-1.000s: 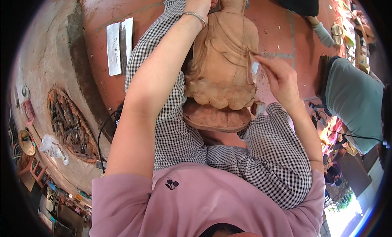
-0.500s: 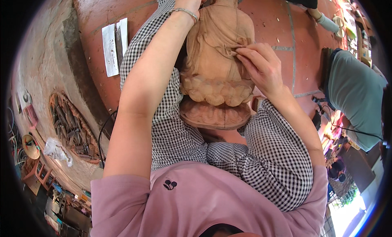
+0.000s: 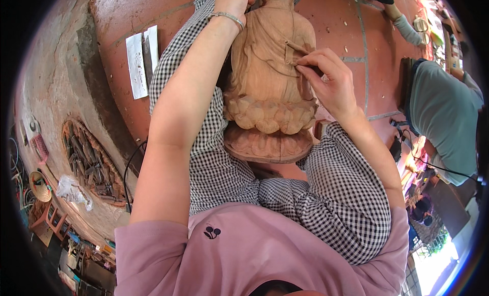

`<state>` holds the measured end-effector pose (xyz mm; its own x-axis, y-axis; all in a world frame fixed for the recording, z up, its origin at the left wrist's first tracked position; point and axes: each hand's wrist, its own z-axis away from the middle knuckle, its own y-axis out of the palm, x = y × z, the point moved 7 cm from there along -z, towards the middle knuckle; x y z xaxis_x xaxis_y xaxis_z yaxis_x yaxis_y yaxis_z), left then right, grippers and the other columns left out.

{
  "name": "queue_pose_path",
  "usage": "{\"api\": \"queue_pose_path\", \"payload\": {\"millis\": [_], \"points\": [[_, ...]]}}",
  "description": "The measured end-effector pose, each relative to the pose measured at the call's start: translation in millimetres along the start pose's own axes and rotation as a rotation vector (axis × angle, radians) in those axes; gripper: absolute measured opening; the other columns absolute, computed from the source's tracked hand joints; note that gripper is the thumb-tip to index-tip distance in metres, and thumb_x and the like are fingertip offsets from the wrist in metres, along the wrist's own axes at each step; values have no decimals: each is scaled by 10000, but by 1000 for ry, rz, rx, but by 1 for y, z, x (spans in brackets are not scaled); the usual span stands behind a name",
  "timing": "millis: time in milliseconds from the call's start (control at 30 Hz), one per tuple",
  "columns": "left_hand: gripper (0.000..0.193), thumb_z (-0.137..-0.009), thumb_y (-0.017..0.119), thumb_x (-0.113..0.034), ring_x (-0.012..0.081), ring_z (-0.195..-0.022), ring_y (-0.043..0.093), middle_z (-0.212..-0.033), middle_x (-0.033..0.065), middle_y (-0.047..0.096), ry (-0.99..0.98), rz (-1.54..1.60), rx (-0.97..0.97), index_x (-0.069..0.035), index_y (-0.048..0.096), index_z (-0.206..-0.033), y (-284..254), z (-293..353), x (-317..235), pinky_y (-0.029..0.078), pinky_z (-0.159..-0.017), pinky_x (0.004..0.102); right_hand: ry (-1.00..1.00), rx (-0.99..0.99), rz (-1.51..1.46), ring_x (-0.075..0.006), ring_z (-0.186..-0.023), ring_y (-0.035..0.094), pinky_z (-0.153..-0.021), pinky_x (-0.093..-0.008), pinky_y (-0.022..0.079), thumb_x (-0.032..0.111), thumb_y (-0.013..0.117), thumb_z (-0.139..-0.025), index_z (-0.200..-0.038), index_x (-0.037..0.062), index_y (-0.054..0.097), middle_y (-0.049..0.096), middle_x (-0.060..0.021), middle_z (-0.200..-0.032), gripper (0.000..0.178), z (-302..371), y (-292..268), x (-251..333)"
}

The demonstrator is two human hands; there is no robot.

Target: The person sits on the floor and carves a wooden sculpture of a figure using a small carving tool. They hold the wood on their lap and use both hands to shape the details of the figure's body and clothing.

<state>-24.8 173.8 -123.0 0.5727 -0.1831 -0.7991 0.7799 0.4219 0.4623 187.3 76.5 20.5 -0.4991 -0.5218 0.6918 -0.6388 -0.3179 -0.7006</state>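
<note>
1. Sitting in a mauve shirt (image 3: 285, 235) and checked trousers (image 3: 346, 194), the person had one leg stretched along the left of a carved wooden statue (image 3: 267, 56), the other folded near its lower right.
2. Beyond the lap came the statue's reddish base (image 3: 268, 144), then its band of rounded petals (image 3: 270, 115), then the draped body; the neck end was farthest off, cut by the upper edge.
3. At the robe's right side, above the petals, the right hand (image 3: 331, 82) had thumb and forefinger drawn close together, carved folds directly at the fingertips. Whether a small piece was pinched there could not be told.
4. Farther up, left of the neck, the left hand (image 3: 233, 1) had curled fingers, mostly out of view; what they grasped, if anything, could not be told.
5. Two white strips (image 3: 136, 66) lay on the red tiled floor (image 3: 338, 21), left of the stretched leg.
6. Past them, a concrete ledge (image 3: 56, 77) held dark tools (image 3: 91, 161) in an oval hollow, a clear plastic bag (image 3: 74, 190) beside it.
7. Well apart, rightward, was another person in grey-green clothing (image 3: 440, 117).
</note>
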Motion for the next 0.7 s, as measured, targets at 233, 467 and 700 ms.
{"api": "queue_pose_path", "payload": {"millis": [233, 467, 700], "points": [[160, -957, 561, -155, 79, -591, 520, -736, -7, 598, 13, 9, 20, -33, 665, -965, 0, -5, 5, 416, -527, 220, -255, -30, 100, -257, -805, 658, -683, -319, 533, -49, 707, -792, -948, 10, 694, 661, -110, -919, 167, -17, 13, 24], [163, -962, 554, -150, 72, -585, 512, -731, -11, 591, 72, -23, 22, -25, 657, -948, 1, -9, 6, 411, -519, 216, -221, -28, 129, -276, -761, 644, -645, -357, 540, 32, 698, -791, -986, 70, 703, 634, -79, -861, 198, -18, 18, 25], [152, -962, 552, -140, 70, -584, 506, -733, -9, 590, 61, -6, 20, -27, 652, -948, -4, -4, 8, 407, -518, 212, -125, -18, 165, -263, -740, 634, -619, -363, 527, 44, 695, -779, -926, 72, 696, 601, -64, -808, 149, -7, 15, 22]]}}
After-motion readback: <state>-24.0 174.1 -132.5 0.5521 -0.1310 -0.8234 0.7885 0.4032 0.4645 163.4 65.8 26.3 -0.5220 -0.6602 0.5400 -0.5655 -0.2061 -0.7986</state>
